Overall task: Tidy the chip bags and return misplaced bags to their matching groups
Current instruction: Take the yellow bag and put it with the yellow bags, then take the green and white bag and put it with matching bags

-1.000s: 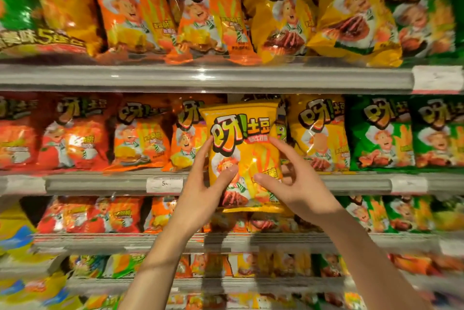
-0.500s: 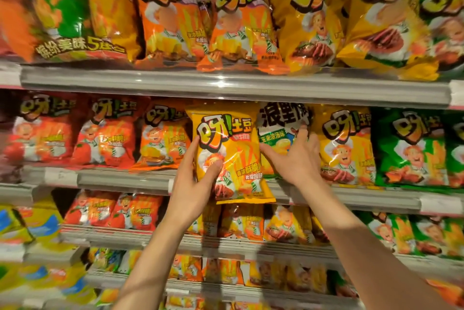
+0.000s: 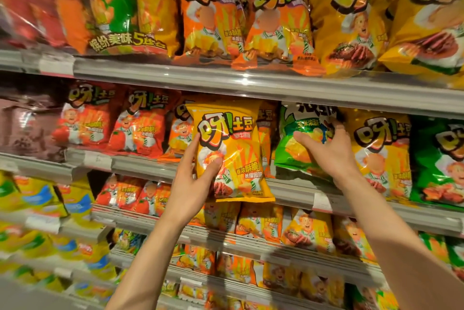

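Facing a tiered store shelving unit, the view takes in four or more grey metal shelves stocked with upright snack bags. The left hand [image 3: 192,184] is seen gripping a yellow chip bag [image 3: 232,154] by its lower left edge, thumb across the front and fingers [image 3: 194,144] curled behind; the bag is held upright in front of the middle shelf [image 3: 150,166], clear of the row behind it. The right hand [image 3: 326,151] is laid on a green-and-white bag [image 3: 298,144] standing on that shelf, with thumb and fingers bent round its upper part. This bag is wedged just right of the held bag, between orange bags [image 3: 266,134] on the near side of the left fingers and a yellow shelf bag [image 3: 379,149] immediately beyond the right fingers. Further beyond, green bags [image 3: 439,159] are shelved; red bags [image 3: 113,121] fill the row left of the left hand. Above both hands, the upper shelf [image 3: 251,83] carries orange bags, then yellow ones to the right, and a large multipack [image 3: 108,8] to the far left, blurred. White price tags [image 3: 320,203] are clipped to the shelf fronts. Below the wrists, lower shelves [image 3: 226,239] hold smaller bags in orange, yellow and green; those at the lower left are too blurred to identify.
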Demonstrator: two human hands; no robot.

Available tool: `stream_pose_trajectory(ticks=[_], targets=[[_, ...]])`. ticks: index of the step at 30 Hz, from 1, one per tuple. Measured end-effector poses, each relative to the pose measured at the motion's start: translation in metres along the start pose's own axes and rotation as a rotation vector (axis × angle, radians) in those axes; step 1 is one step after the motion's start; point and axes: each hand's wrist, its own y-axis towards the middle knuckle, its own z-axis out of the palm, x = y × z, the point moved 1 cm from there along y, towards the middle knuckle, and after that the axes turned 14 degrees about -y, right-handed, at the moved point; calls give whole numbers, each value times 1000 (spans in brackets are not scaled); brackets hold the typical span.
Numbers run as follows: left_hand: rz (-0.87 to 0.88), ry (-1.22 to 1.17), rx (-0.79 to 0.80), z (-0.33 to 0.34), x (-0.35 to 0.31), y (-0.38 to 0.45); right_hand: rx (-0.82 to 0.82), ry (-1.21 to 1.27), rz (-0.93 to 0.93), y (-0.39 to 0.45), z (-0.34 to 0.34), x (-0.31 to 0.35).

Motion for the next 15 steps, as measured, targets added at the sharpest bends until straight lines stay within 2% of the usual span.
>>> stream_pose_trajectory(ticks=[6,10,15], targets=[[23,25,-53,-17,-2,-5,21,-102,-141,-27,16,21],[20,19,-47,-10,2,-8,-44,-226,-219,-38,16,22],[17,9,13,13,9,-3,-170,-362,-207,-54,-6,1]])
